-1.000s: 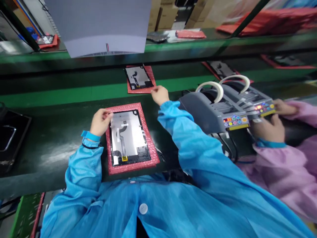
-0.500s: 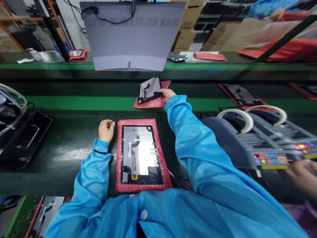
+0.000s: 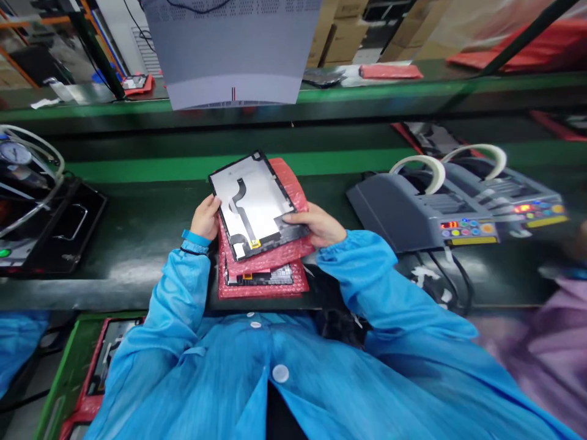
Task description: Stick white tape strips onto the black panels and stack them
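Observation:
Between my hands is a tablet screen panel [image 3: 261, 195], its silver back facing up, with a dark ribbon cable and a yellow tab. It is tilted, with a pink bubble-wrap bag [image 3: 293, 183] beneath it. My left hand [image 3: 206, 217] grips the panel's left edge. My right hand [image 3: 321, 225] holds its lower right corner, thumb on top and fingers underneath with the bag. Below them, a second screen panel [image 3: 270, 276] lies on another pink bubble-wrap bag [image 3: 261, 293] on the bench; most of it is covered.
Two grey tape dispensers [image 3: 413, 208] with lit displays stand at right, near a person's purple sleeve [image 3: 545, 342]. A black machine with a gauge [image 3: 16, 153] is at left. A monitor [image 3: 233, 55] hangs above the bench. A green crate [image 3: 59, 385] holds wrapped panels at lower left.
My right hand has brought the panel and its bag from the green strip toward me, over the other panel. My left hand has moved up and taken its left edge. The view has shifted.

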Available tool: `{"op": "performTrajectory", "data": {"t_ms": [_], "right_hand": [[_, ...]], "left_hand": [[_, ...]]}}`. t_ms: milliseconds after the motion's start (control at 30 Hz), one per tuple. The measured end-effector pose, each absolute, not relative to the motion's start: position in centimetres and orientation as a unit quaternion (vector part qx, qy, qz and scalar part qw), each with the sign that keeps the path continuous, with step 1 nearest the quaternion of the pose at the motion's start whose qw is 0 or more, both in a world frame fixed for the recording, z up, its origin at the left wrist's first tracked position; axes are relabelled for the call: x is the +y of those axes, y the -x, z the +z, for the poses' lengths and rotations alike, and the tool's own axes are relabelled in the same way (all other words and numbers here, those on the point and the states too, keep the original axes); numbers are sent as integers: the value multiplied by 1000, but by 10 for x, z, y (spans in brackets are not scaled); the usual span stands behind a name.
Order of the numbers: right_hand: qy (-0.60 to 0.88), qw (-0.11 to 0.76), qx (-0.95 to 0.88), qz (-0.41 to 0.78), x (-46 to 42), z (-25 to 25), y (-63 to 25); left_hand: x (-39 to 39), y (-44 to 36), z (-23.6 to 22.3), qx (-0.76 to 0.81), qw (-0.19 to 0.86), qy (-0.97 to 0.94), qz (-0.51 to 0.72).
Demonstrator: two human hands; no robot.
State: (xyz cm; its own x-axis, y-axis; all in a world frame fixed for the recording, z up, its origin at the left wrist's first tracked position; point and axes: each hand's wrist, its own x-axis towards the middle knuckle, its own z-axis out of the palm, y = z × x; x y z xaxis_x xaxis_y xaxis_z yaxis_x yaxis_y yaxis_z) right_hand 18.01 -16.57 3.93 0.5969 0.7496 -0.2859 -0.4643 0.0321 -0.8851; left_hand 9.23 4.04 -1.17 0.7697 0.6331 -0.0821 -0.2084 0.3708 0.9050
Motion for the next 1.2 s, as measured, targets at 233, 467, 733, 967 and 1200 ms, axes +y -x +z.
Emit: {"op": "performTrajectory", "data": {"t_ms": [233, 467, 733, 967, 1200], "right_hand": [[522, 696, -122, 477, -193, 14, -139], [619, 666, -118, 399, -199, -8, -146], [787, 536, -117, 284, -204, -8, -161], [705, 702, 75, 74, -286, -30, -163], [662, 716, 209, -76, -359, -33, -187]], "left_hand": [[36, -65, -26, 337, 763, -507, 217], [38, -77, -29, 372, 640, -637, 216], [44, -74, -34, 374, 553, -713, 214], [37, -67, -31, 328, 522, -752, 233], [39, -81, -28, 314, 421, -821, 223]]}}
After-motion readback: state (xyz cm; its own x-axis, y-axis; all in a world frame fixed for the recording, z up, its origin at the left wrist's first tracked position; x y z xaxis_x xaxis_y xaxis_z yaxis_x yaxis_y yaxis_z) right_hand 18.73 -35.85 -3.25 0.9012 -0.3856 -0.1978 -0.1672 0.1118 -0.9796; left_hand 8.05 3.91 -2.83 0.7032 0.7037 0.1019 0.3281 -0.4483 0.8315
